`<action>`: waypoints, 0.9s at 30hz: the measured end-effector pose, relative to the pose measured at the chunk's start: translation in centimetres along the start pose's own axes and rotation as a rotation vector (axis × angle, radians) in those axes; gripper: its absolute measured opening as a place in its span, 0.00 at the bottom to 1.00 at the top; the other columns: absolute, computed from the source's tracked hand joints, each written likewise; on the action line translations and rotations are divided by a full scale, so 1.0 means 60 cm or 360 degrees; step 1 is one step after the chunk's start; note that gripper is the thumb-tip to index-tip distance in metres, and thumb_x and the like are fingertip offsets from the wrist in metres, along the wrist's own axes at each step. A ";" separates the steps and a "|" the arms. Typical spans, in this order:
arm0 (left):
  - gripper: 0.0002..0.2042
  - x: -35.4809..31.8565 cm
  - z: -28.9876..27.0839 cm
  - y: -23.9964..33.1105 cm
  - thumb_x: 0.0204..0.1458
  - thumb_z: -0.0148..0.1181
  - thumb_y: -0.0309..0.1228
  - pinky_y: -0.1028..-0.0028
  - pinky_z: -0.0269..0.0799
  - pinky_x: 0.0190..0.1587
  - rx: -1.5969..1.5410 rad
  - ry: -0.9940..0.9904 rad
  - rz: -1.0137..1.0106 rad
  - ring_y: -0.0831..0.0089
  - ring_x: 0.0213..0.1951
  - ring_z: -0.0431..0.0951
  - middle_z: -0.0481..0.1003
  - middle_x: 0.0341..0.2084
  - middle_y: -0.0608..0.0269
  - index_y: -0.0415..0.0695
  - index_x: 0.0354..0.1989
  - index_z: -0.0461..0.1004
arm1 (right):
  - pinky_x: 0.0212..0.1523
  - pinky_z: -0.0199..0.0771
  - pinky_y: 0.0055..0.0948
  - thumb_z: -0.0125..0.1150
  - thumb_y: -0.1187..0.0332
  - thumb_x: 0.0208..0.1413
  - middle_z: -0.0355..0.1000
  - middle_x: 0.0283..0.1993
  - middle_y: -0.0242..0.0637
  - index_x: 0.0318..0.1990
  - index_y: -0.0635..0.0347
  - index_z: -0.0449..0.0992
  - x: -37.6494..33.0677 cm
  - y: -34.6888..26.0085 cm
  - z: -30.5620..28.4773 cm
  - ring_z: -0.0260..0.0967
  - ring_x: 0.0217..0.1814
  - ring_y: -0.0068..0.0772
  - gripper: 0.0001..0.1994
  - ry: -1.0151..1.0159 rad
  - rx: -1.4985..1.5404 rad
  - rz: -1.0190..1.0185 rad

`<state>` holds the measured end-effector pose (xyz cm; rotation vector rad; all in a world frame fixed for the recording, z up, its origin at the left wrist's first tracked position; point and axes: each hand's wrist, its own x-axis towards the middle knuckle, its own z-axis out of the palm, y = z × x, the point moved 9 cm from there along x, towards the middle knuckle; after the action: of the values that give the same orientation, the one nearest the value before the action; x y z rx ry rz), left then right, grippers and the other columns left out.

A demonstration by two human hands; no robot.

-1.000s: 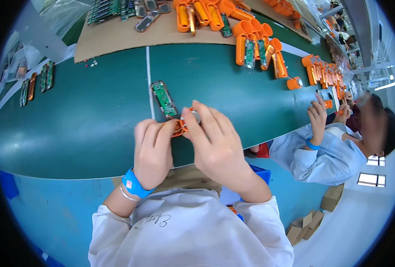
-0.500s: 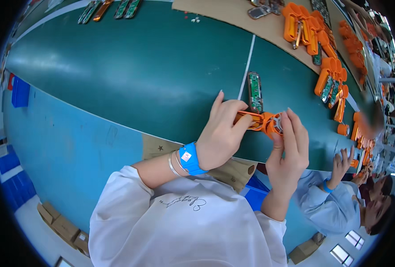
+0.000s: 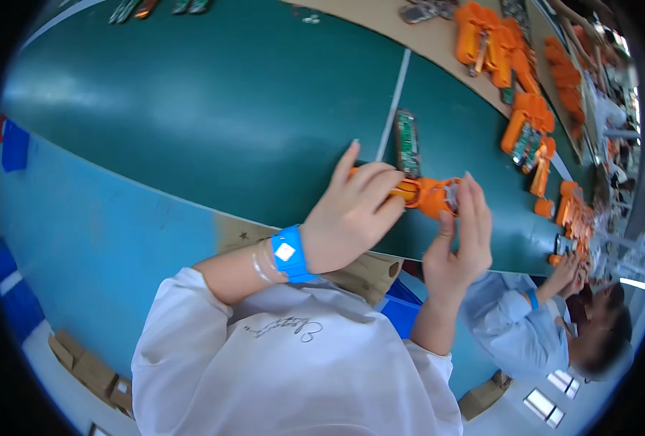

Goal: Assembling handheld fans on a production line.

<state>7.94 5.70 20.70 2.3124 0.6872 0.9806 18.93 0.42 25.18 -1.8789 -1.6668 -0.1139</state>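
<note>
My left hand point(image 3: 353, 218), with a blue band at its wrist, is closed on the handle end of an orange plastic housing point(image 3: 430, 198). Its fingers hide much of that end. My right hand point(image 3: 459, 247) holds the housing's round end between thumb and straightened fingers. Something pale, hard to make out, shows inside the round end. Just beyond the housing, a long green circuit board point(image 3: 407, 138) lies on the dark green table mat point(image 3: 213, 109). Whether the board is joined to the housing, I cannot tell.
Several orange housings point(image 3: 482, 43) and green boards lie at the far right, some on brown cardboard point(image 3: 359, 16). More boards point(image 3: 190, 6) are at the far left. To my right a co-worker point(image 3: 519, 312) handles orange parts. Tiny white pieces point(image 3: 311, 19) lie near the cardboard.
The whole view has shifted slightly. My left fingers have come down over the housing's handle, covering its open inside. The co-worker's raised hand has moved to the orange parts.
</note>
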 end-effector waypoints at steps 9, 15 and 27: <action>0.09 0.007 -0.012 -0.009 0.42 0.61 0.18 0.54 0.64 0.55 -0.0005 0.0167 -0.0144 0.59 0.40 0.73 0.71 0.37 0.55 0.37 0.33 0.71 | 0.46 0.72 0.38 0.61 0.81 0.47 0.69 0.50 0.56 0.47 0.73 0.73 -0.010 -0.002 0.007 0.70 0.46 0.52 0.17 0.0203 0.0100 -0.0179; 0.09 0.008 -0.006 -0.010 0.42 0.60 0.18 0.56 0.66 0.52 -0.0030 0.0144 -0.0120 0.59 0.39 0.72 0.71 0.37 0.54 0.36 0.34 0.71 | 0.47 0.73 0.38 0.59 0.78 0.52 0.70 0.49 0.58 0.46 0.73 0.72 -0.027 0.019 0.011 0.70 0.47 0.54 0.14 0.0327 0.0164 -0.0128; 0.11 0.001 -0.019 -0.020 0.40 0.59 0.15 0.56 0.68 0.51 -0.0083 0.0234 -0.0128 0.54 0.38 0.72 0.69 0.36 0.50 0.32 0.35 0.70 | 0.54 0.67 0.49 0.56 0.75 0.54 0.71 0.47 0.57 0.47 0.70 0.72 -0.029 0.034 0.021 0.71 0.49 0.54 0.13 0.0225 0.0251 -0.0231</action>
<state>6.82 6.89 20.64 2.1662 0.7975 1.1259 20.08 -0.49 22.62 -1.5964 -1.6637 -0.1656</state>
